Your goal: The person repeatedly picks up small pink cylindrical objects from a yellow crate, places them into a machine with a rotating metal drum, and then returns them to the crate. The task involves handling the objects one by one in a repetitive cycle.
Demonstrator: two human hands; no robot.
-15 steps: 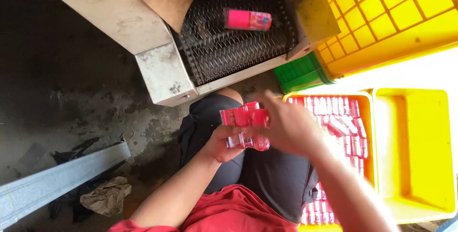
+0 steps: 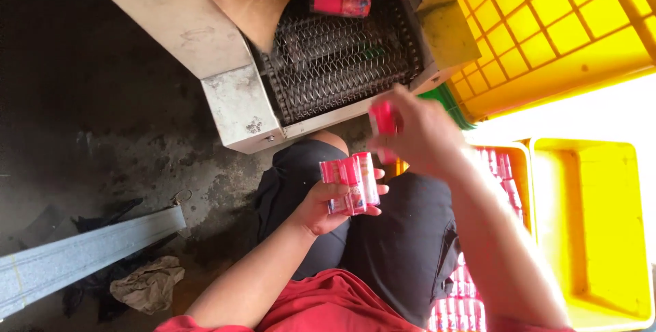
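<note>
My left hand (image 2: 326, 209) grips a small bunch of pink-red wrapped tubes (image 2: 350, 183) above my lap. Higher up, my right hand (image 2: 418, 135) is closed on one single pink tube (image 2: 384, 121), close to the front lip of a wire-mesh conveyor (image 2: 338, 65). Another pink tube (image 2: 340, 3) lies on the mesh farther in, inside the metal machine housing (image 2: 236, 103).
A yellow tray (image 2: 509, 168) full of the same pink tubes sits by my right knee, next to an open yellow bin (image 2: 591, 229). A large yellow crate (image 2: 553, 31) stands to the right of the machine. A grey plank (image 2: 89, 253) and a crumpled rag (image 2: 147, 284) lie on the dark floor.
My right hand has lifted away from the bunch with one tube, toward the conveyor. The tube on the mesh has moved farther in.
</note>
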